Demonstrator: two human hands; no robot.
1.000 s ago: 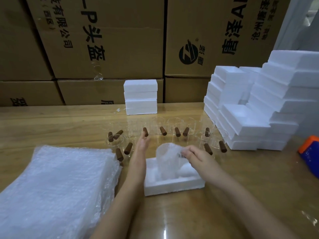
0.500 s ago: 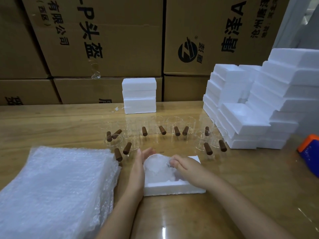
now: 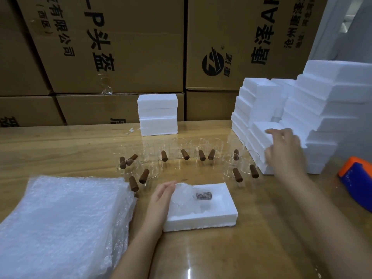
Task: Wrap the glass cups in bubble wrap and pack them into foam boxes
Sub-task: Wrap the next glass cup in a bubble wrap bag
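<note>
On the glossy wooden desk [image 3: 251, 248], near its front edge, lies a shallow white foam box [image 3: 201, 222], open, its rim crumbly. One glass cup wrapped in crinkled clear bubble wrap [image 3: 186, 198] lies on its side in the box's hollow, the brown stubby handle showing dimly through the film. The left hand [image 3: 161, 196] is flat, fingers straight, its edge against the box's left side and the wrap. The right hand [image 3: 283, 150], motion-blurred, hangs over the stepped stack of white foam blocks [image 3: 322, 109] at the right, fingers loosely bent and spread, gripping nothing. Behind the box stand bare clear cylindrical glass cups with brown wooden handles [image 3: 182, 155] in a loose arc. A thick pile of cloudy bubble-wrap sheets [image 3: 60, 228] lies to the left.
</note>
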